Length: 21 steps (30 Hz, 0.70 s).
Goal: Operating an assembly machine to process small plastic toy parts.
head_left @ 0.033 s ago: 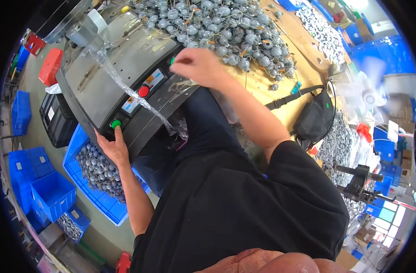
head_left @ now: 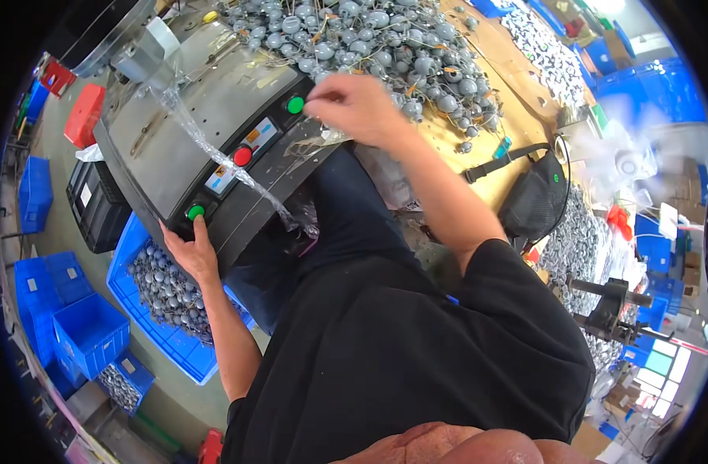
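My left hand (head_left: 191, 251) rests at the near left corner of a dark grey machine (head_left: 238, 182), one digit touching the left green button (head_left: 196, 212), the others stretched along the edge. My right hand (head_left: 354, 108), slightly blurred, hovers just right of the right green button (head_left: 295, 105). Its fingers are curled together, and I cannot see whether anything is inside them. Between the buttons sits a red button (head_left: 242, 156). A clear plastic strip (head_left: 191, 127) runs from the machine's metal head (head_left: 141, 58) over the panel toward my lap.
Grey round parts with wires (head_left: 377, 46) are heaped on the table beyond my right hand. A blue crate (head_left: 203, 363) of similar parts stands below my left arm. A black pouch (head_left: 536, 193) and a spinning fan (head_left: 629, 162) are at right; more blue crates (head_left: 91, 332) at left.
My right hand has shifted a little to the right, off the right green button, which now shows fully. My left hand has stayed at the left button.
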{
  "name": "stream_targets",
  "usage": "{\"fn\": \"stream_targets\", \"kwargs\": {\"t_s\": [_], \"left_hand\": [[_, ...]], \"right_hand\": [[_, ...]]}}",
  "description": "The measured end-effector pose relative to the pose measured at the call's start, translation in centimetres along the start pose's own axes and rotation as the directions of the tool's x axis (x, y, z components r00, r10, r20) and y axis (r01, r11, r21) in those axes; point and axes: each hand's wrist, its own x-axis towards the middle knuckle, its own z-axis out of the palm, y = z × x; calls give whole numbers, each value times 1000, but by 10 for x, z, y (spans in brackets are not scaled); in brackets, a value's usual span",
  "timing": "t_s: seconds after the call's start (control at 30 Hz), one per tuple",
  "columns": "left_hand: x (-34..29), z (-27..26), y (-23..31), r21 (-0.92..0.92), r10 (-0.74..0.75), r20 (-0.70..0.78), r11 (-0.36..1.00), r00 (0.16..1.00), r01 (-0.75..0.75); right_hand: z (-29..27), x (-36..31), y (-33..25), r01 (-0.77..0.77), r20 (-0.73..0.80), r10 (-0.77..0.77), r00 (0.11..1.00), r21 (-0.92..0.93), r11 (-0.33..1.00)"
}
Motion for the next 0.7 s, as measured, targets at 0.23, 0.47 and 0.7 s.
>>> {"fn": "stream_targets", "kwargs": {"t_s": [0.23,0.47,0.7], "left_hand": [[-1,0,3,-15,-6,0,1000,1000,6],[2,-2,3,-61,15,22,998,1000,-14],[53,-9,34,100,149,-57,985,987,-143]], "right_hand": [[-166,-51,51,-271,-345,-6,939,-748,606],[-200,-49,87,-384,-332,205,921,-676,629],[-274,-35,68,-358,-460,136,877,-439,824]]}}
